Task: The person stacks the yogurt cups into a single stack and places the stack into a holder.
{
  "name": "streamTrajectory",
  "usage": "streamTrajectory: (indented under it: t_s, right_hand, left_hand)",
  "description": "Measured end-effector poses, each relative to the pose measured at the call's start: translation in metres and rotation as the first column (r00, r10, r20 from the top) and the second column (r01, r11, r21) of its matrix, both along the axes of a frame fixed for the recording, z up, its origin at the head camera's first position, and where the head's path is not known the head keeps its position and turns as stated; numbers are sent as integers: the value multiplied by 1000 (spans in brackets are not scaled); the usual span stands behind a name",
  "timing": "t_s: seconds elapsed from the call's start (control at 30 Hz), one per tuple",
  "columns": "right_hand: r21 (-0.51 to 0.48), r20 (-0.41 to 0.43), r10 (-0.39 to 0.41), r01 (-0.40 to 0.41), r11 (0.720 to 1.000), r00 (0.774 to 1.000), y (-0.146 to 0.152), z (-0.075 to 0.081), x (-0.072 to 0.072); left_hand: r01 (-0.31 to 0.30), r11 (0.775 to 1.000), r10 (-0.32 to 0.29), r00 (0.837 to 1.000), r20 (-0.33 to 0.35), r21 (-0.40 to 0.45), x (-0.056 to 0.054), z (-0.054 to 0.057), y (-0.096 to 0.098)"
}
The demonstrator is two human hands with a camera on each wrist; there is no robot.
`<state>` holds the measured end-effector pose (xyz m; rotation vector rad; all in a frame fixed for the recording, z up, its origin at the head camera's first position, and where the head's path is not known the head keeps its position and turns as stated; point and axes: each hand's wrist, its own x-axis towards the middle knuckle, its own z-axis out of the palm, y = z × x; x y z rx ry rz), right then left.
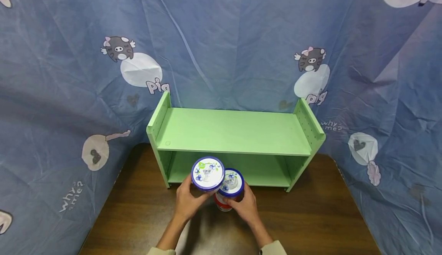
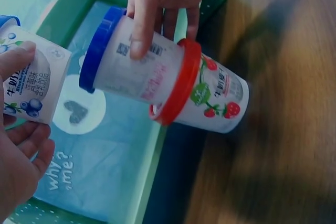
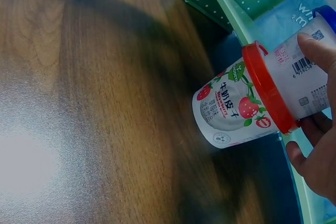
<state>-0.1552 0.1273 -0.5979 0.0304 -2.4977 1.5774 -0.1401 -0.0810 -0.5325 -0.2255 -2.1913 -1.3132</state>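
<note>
My left hand (image 1: 188,202) grips a white cup with a blue lid (image 1: 208,173); blueberries are printed on this blueberry cup (image 2: 39,85). With my right hand (image 1: 246,208) I hold a second blue-lidded cup (image 1: 234,182) around its side, thumb on one face and fingers on the other. That cup's base (image 3: 296,90) meets the red lid of a strawberry cup (image 3: 231,106), which is upright beneath it. In the head view the held cups hide most of the strawberry cup. The left cup is the higher of the two and overlaps the right one's lid there.
Just beyond the hands stands a green two-level shelf (image 1: 231,130) with raised, perforated side panels. Its lower board (image 1: 259,170) lies partly behind the cups. A brown wood-grain table (image 1: 310,216) supports it, and a blue printed cloth (image 1: 221,55) hangs behind and at both sides.
</note>
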Motion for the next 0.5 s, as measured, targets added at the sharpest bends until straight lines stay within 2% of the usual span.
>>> streamTrajectory:
  t_s: [0.3,0.5]
  right_hand:
    - [-9,-7,7,-7,1000,1000,0,0,1]
    - [-6,-5,18,-18,1000,1000,0,0,2]
  left_hand:
    - [35,999,-36,999,-24,-26,-6,3,15]
    - [59,998,-59,998,16,-23,-9,6,25]
